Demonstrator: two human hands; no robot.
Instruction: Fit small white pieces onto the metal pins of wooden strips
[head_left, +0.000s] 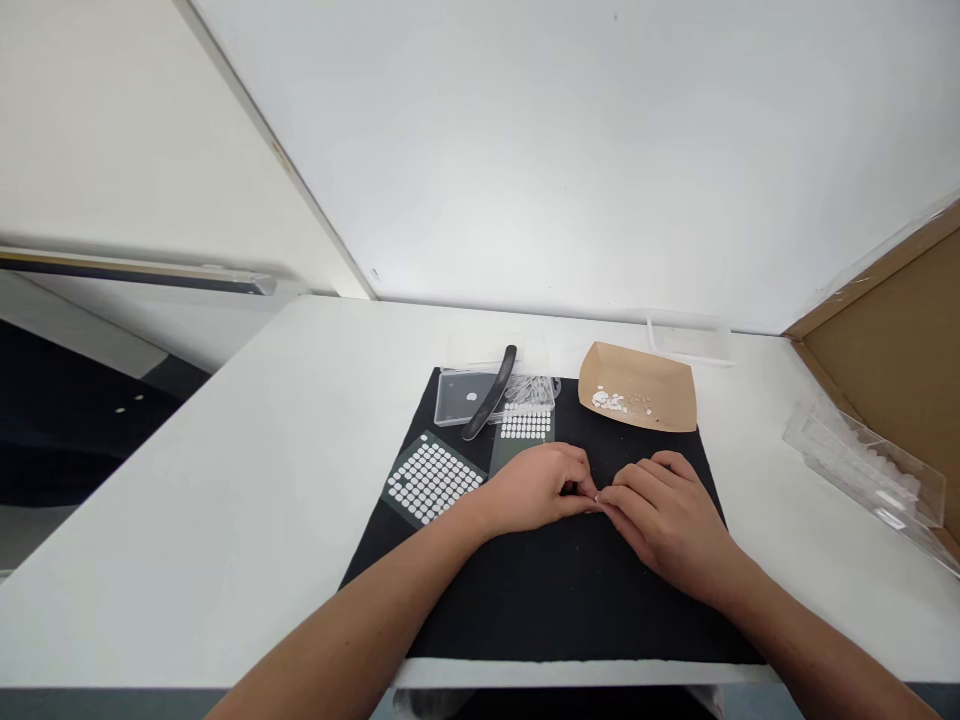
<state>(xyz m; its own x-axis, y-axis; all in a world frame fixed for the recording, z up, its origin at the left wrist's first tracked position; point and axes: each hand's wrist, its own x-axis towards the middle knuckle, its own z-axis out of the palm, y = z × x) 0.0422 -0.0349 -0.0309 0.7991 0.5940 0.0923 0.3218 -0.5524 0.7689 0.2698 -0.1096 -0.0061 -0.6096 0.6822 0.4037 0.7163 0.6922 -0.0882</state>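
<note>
My left hand (541, 484) and my right hand (664, 515) meet fingertip to fingertip over the black mat (525, 610). Between their closed fingers shows a small white piece (598, 497), mostly hidden and too small to name. Left of my left hand lies a dark sheet of white rounded stickers (431, 483). A second such sheet (527, 424) is partly covered by my left hand. Beyond it, a black curved nail file (491, 392) rests across a clear plastic box (455, 399) with clear loose pieces at its right side.
A brown paper tray (637, 370) with small white bits stands at the mat's back right. Behind it is a clear plastic lid or tray (690, 340). At right, another clear container (870, 465) sits beside a cardboard box (892, 290). A white wall closes the table's back.
</note>
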